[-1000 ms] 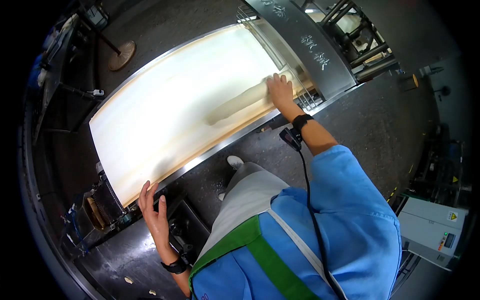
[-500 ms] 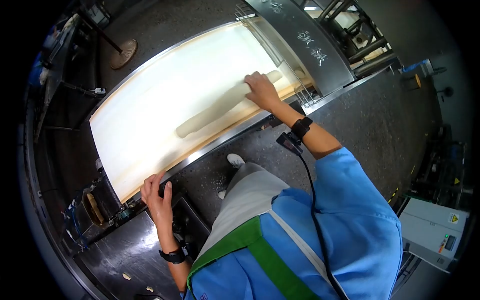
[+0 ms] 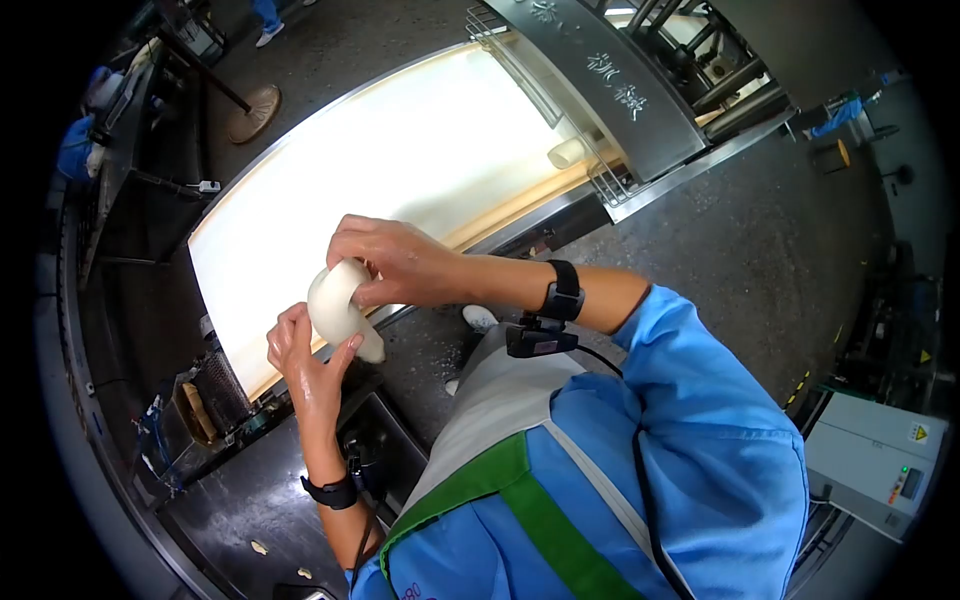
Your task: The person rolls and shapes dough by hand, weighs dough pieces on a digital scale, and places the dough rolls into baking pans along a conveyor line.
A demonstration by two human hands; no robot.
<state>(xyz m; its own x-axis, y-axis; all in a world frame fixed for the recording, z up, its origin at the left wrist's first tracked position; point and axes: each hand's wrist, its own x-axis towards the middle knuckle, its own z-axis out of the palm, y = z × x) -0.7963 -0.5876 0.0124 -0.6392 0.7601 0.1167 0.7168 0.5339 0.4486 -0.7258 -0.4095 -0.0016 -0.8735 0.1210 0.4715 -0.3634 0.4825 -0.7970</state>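
Observation:
A thick pale piece of dough is bunched and folded over between my two hands, above the near edge of the white conveyor belt. My right hand grips its upper part, fingers curled over the fold. From below and to the left, my left hand holds the lower part, with the thumb pressed on the near side. One end of the dough hangs down past that thumb. Farther along the belt lies the rounded end of another dough roll, by the wire guard.
A dark metal machine hood spans the belt's far end, with a wire guard before it. Steel worktop with dough scraps sits lower left. A round stand base and a person's leg are beyond the belt.
The long dough roll has come off the belt and is now folded between both hands. My right hand moved left toward my left hand. The other roll's end emerged by the guard.

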